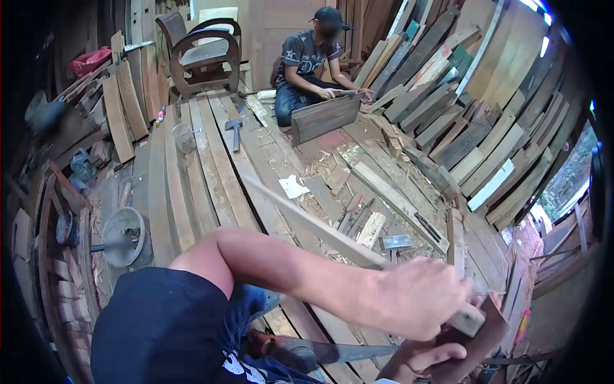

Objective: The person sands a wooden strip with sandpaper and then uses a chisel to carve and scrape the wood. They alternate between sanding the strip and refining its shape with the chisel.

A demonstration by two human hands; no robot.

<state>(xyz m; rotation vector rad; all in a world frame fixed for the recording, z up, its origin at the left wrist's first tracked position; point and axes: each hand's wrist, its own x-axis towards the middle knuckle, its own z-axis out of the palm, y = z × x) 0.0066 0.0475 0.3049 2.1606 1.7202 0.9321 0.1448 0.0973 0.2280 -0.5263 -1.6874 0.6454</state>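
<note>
- Daylight through bright gaps (pixel 545 46) above leaning planks (pixel 499 147) and opening (pixel 566 176) right of them; glare at both
- Room dimmer, shadows soft
- Fisheye bend, black edges
- Blurry smudges far left of planks

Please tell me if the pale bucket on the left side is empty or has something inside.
It is not empty: the bucket stands open, and small dark bits are visible inside.

Wood planks make the floor (pixel 259 153) around the wooden chair (pixel 208 60). Lots of boards (pixel 511 147) lean right of the chair, and daylight (pixel 575 169) shines past them.
</note>
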